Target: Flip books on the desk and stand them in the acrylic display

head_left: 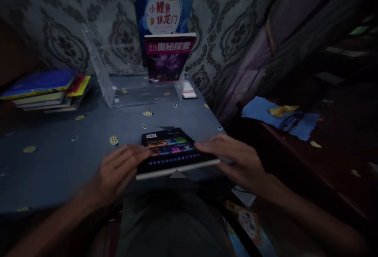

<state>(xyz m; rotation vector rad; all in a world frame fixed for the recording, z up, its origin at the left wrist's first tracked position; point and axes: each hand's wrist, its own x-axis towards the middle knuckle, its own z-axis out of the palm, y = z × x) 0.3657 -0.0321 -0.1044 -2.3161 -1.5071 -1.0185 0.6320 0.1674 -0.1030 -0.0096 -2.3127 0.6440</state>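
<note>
A dark book (174, 154) with a barcode and small coloured pictures on its upward face lies at the table's front edge. My left hand (121, 170) holds its left side, with fingertips over the cover. On the other side, my right hand (233, 158) grips the right edge, fingers on top and thumb low by the corner. Beyond the book stands a clear plastic book rack (103, 75). A purple and red book (169, 58) leans upright at the rack's right end, in front of a large blue book (162, 0).
Several stacked books (44, 85) lie at the left of the table (88, 142). Patterned wallpaper (118, 32) and a purple curtain (251, 52) border the back and right. A blue cloth (265, 111) lies on a dark red surface at the right. More books (248, 221) sit below, beside my lap.
</note>
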